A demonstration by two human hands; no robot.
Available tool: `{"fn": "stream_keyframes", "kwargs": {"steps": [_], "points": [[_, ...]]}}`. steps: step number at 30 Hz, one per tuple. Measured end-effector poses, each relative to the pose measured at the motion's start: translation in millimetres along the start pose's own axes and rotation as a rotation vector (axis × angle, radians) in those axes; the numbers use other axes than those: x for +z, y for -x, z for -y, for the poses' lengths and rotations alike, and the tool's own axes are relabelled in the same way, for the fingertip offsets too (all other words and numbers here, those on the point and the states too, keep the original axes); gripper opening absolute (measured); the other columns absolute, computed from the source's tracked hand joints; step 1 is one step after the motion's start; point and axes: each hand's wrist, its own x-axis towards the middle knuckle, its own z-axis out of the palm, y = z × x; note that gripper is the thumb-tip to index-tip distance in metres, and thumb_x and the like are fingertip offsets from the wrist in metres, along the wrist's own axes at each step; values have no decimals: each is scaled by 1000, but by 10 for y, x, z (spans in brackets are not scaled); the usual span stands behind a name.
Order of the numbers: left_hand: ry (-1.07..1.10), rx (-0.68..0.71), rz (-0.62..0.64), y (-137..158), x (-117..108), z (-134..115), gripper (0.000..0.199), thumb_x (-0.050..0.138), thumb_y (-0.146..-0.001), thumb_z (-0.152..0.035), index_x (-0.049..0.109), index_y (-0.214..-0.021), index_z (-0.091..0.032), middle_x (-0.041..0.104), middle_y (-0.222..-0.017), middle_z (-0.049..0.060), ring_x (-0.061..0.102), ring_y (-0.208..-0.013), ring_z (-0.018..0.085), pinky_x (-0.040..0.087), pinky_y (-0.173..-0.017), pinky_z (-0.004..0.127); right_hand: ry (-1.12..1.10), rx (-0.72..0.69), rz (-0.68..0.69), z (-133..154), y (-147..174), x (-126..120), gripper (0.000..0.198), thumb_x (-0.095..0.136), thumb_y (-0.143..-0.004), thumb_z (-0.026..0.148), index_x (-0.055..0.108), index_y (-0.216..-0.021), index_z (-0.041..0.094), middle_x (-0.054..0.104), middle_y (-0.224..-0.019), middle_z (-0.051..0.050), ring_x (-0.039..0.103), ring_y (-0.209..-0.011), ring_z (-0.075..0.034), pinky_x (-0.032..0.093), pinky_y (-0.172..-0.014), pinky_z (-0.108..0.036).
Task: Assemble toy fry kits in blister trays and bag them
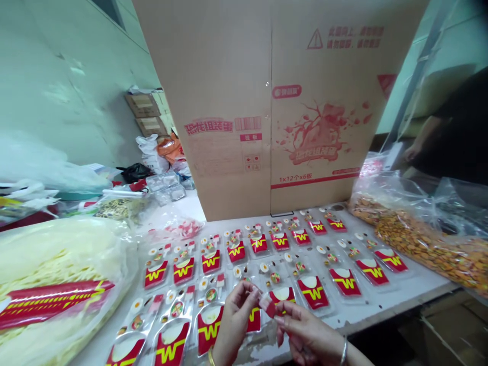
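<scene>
My left hand (237, 319) and my right hand (307, 333) meet over the front row, thumbs and fingertips pinched. Between them is a small red-and-pink piece (267, 306), resembling the ice-pop shapes in nearby trays. My right fingertips grip its red end. The left fingertips close at its paler end, and some of that contact is hidden. Beneath and around my hands lie clear plastic trays, each with a red fries-box shape (313, 294) bearing a yellow zigzag mark. Tiny fried-egg shapes (264, 267) and small bowl shapes (177, 308) sit above the red boxes.
A tall cardboard box (232, 178) stands behind the rows. To the left lies a big plastic bag (57, 254) of pale pieces; at right, a clear bag (423, 244) holds orange-brown pieces. Small pink pieces (188, 229) lie in a bag. Another person's arm (423, 137) shows far right.
</scene>
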Motion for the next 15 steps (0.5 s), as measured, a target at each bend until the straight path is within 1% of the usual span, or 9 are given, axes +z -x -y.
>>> {"fn": "stream_keyframes", "kwargs": {"steps": [4, 9, 15], "points": [[62, -30, -65, 11, 41, 67, 30, 68, -76, -43, 56, -77, -15, 58, -73, 2, 53, -69, 14, 44, -65, 24, -22, -40, -47, -28, -43, 36, 54, 63, -76, 59, 44, -105, 18, 63, -78, 1, 47, -31, -4, 16, -26, -16], [88, -64, -125, 79, 88, 114, 30, 66, -77, -44, 56, -77, -15, 58, -73, 2, 51, -68, 13, 43, -66, 23, -29, -96, -105, -108, -86, 64, 54, 65, -73, 62, 45, -98, 18, 62, -73, 1, 44, -28, -3, 18, -25, -14], [102, -70, -139, 122, 62, 187, 29, 65, -78, -42, 54, -78, -16, 57, -74, 2, 50, -68, 12, 42, -65, 22, -44, -102, -140, -148, -88, 97, 54, 65, -74, 62, 47, -98, 17, 61, -71, 2, 41, -27, -2, 20, -25, -13]]}}
